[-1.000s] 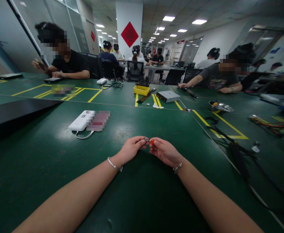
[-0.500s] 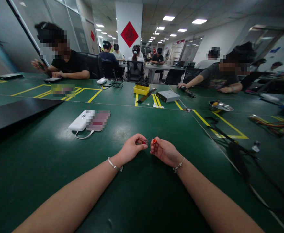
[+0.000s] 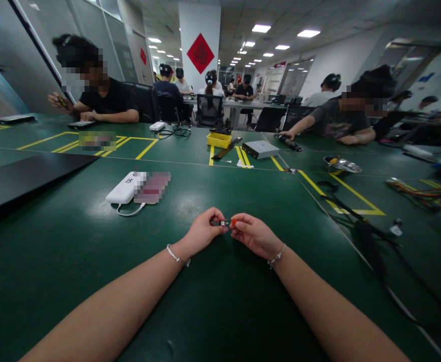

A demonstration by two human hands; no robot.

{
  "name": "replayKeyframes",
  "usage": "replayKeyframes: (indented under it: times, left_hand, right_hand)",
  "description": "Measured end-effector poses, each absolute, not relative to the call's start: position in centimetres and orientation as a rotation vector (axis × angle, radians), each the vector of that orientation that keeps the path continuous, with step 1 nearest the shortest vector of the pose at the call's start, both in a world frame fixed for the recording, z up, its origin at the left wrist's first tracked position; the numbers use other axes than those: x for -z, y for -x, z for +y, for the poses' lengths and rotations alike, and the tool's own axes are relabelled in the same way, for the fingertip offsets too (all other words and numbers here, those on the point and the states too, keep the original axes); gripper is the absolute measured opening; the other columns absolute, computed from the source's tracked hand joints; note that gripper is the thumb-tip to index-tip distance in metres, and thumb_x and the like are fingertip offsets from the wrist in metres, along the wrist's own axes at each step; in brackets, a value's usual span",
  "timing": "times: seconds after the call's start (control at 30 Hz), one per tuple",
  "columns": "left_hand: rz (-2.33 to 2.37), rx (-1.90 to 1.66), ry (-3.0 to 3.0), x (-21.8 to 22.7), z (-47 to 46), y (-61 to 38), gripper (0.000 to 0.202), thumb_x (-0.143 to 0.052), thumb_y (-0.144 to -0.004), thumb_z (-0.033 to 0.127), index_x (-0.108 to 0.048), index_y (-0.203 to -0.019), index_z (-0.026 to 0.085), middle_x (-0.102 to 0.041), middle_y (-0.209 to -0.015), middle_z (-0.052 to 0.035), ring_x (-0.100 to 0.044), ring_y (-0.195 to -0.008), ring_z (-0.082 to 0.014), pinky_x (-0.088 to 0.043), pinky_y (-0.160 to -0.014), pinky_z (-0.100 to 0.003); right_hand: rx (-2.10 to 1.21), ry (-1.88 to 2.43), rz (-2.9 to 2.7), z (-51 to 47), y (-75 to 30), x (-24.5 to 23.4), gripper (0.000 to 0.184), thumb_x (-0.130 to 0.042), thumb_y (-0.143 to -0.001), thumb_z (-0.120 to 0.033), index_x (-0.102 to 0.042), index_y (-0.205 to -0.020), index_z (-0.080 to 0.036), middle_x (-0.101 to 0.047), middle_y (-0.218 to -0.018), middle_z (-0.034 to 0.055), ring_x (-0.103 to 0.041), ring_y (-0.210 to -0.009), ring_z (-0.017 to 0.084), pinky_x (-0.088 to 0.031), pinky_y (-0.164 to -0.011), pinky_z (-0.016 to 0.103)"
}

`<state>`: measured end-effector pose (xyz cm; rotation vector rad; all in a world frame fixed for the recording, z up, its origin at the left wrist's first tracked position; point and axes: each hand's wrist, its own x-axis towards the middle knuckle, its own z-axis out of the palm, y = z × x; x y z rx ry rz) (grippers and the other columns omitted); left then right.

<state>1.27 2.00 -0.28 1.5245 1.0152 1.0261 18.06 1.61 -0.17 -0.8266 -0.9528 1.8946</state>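
Note:
Between thumb and fingers, my left hand (image 3: 206, 227) pinches a small metallic piece (image 3: 224, 223), too small to name. Facing it, my right hand (image 3: 256, 234) grips a small orange piece (image 3: 234, 222) by the fingertips; its exact kind does not show. The two pieces are almost end to end, and I cannot tell whether they touch. Both hands are low over the green table (image 3: 190, 301). Up and to the left lies a white power bank (image 3: 125, 188), with a short white cable running toward a blurred-out flat thing (image 3: 152, 188) beside it.
Farther back are a yellow bin (image 3: 219, 140) and a grey metal box (image 3: 260, 149). A steel dish (image 3: 343, 164), black cables (image 3: 371, 251) and bundled wires (image 3: 416, 194) lie to the right. A dark panel (image 3: 27, 181) extends from the left. Two people sit across the table.
My right hand has turned and moved slightly left, bringing the orange piece closer to the metallic one. In my left hand the metallic piece has turned and shows more from the side.

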Motion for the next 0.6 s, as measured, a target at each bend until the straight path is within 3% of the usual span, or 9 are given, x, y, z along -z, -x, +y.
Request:
replayKeyframes:
  times: [0.33, 0.6]
  left_hand:
    - [1.099, -1.043, -1.605, 0.1, 1.7, -1.4, 0.015, -0.061, -0.064, 0.019, -0.051, -0.075, 0.016, -0.052, -0.069, 0.0024, -0.048, -0.061, -0.0086, -0.039, -0.055, -0.021]
    - [1.253, -1.107, -1.822, 0.7, 1.7, -1.6, 0.008, -0.057, -0.067, 0.018, -0.053, -0.074, 0.018, -0.055, -0.073, 0.0011, -0.050, -0.067, -0.0113, -0.040, -0.061, -0.025]
  right_hand:
    - [-1.737, 0.941, -0.903, 1.5, -17.5, 0.3, 0.022, -0.070, -0.055, -0.013, -0.063, -0.075, -0.017, -0.062, -0.074, -0.0002, -0.056, -0.064, 0.009, -0.044, -0.068, 0.027]
    - [-1.642, 1.030, -0.890, 1.4, -16.6, 0.2, 0.025, -0.071, -0.054, -0.018, -0.067, -0.078, -0.015, -0.065, -0.074, 0.0038, -0.057, -0.069, 0.012, -0.043, -0.073, 0.030]
